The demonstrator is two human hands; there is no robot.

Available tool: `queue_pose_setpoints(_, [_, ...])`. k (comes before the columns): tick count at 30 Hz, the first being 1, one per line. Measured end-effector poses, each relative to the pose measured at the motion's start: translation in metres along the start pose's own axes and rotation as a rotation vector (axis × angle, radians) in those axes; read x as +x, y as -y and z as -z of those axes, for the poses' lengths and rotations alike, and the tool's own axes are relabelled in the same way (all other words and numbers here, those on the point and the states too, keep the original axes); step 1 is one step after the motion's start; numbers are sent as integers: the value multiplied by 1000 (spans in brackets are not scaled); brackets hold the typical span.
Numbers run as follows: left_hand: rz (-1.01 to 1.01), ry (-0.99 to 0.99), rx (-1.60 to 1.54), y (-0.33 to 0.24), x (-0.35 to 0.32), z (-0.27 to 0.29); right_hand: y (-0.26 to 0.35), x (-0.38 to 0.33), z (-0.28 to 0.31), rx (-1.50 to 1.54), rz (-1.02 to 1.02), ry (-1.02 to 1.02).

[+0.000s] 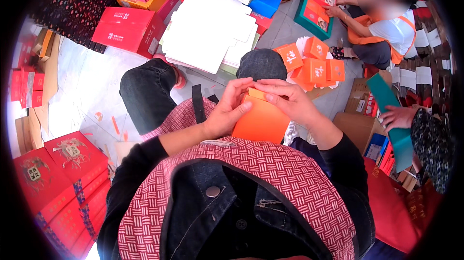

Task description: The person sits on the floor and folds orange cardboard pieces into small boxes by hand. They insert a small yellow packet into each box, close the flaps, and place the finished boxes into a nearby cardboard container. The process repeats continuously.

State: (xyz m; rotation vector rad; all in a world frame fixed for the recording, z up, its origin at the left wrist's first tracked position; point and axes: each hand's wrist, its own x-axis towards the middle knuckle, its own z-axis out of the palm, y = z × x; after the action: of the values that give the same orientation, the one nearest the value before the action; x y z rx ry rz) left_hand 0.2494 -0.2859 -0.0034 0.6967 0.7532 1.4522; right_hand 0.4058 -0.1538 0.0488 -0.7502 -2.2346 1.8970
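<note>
An orange box [259, 119] rests in my lap with its far end raised between my hands. My left hand [228, 109] grips its left side, the thumb lying on the orange face and the fingertips at the top edge. From the right, my right hand [291, 101] closes on the same upper end, thumb and fingers pinching near a small folded flap [257, 93]. The fingertips of both hands almost meet there. Beyond my right knee, several finished-looking orange boxes [316, 72] sit in a heap.
White sheets [208, 30] form a stack ahead, beside red cartons [128, 30]. Red gift boxes [63, 182] are piled at my left. A co-worker [386, 30] handles a green box [309, 15]; another person's hand [398, 116] holds a green panel [386, 90] at right. Orange scraps [115, 124] litter the floor.
</note>
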Motion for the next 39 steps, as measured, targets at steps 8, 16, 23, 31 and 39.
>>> queue_pose_setpoints(8, [-37, 36, 63, 6, 2, 2, -4, -7, -5, 48, -25, -72])
queue_pose_setpoints(16, [-39, -2, 122, 6, 1, 3, -20, -27, 19, 240, -136, -191])
queue_pose_setpoints(23, [-58, -35, 168, 8, 3, 1, -29, -25, -3, 86, -29, -407])
queue_pose_setpoints(31, [-63, -43, 282, 7, 2, 1, -22, -41, -53, 472, 92, -817])
queue_pose_setpoints(39, [-238, -16, 661, 2, 10, 2, -14, -41, -70, 206, 23, -913])
